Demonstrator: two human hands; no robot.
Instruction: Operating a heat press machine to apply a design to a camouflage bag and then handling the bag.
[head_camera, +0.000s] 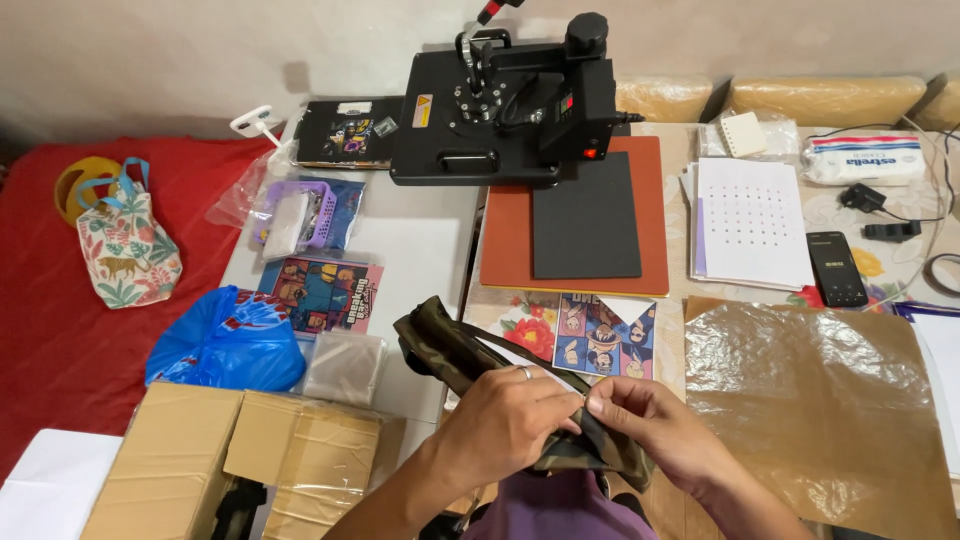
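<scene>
The camouflage cloth (470, 355) hangs bunched above the table's near edge, pinched by the fingers of both the left hand (500, 425) and the right hand (640, 425) (thumbs pressing). A slack grip could drop it onto the printed sheet (600, 335).

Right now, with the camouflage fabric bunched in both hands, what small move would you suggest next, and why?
Probably draw the hands apart to open out the camouflage fabric. The left hand and right hand pinch it close together near one edge, so it hangs crumpled, while the black pad beside the heat press lies bare.
</scene>
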